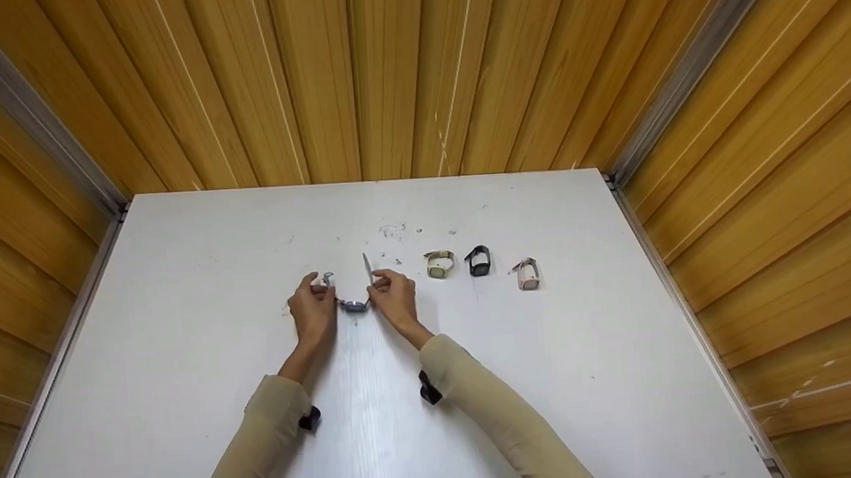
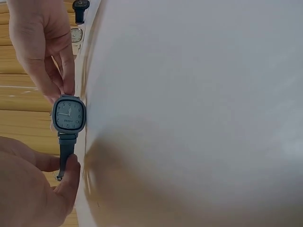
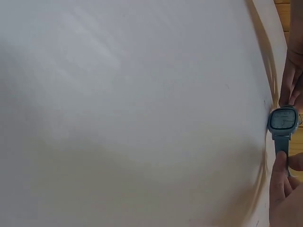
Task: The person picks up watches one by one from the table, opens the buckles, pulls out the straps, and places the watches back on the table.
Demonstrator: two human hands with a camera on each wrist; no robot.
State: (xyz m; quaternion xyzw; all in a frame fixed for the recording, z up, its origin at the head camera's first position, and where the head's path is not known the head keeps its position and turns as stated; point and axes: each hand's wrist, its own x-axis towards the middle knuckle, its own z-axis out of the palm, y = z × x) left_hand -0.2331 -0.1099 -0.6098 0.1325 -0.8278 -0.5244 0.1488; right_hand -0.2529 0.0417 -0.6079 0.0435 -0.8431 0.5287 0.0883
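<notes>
A blue-grey wristwatch [image 1: 356, 307] with a rounded square dial is stretched between both hands, its dial tilted toward the person. My left hand [image 1: 313, 310] pinches one strap between thumb and fingers; the buckle end sticks out past the fingertips. On the other side my right hand [image 1: 395, 298] pinches the second strap, whose long tip points up and away. Up close in the left wrist view, the watch [image 2: 69, 115] shows its numerals upside down. The right wrist view has the watch [image 3: 283, 120] at its right edge, with the strap between the right thumb and fingers.
Right of the hands, on the white table [image 1: 589, 377], lie a beige-green watch [image 1: 437, 265], a black watch [image 1: 479, 262] and a pale pink watch [image 1: 527, 275]. Small dark marks dot the tabletop behind the hands. Wood-patterned panels [image 1: 379, 79] stand around the table.
</notes>
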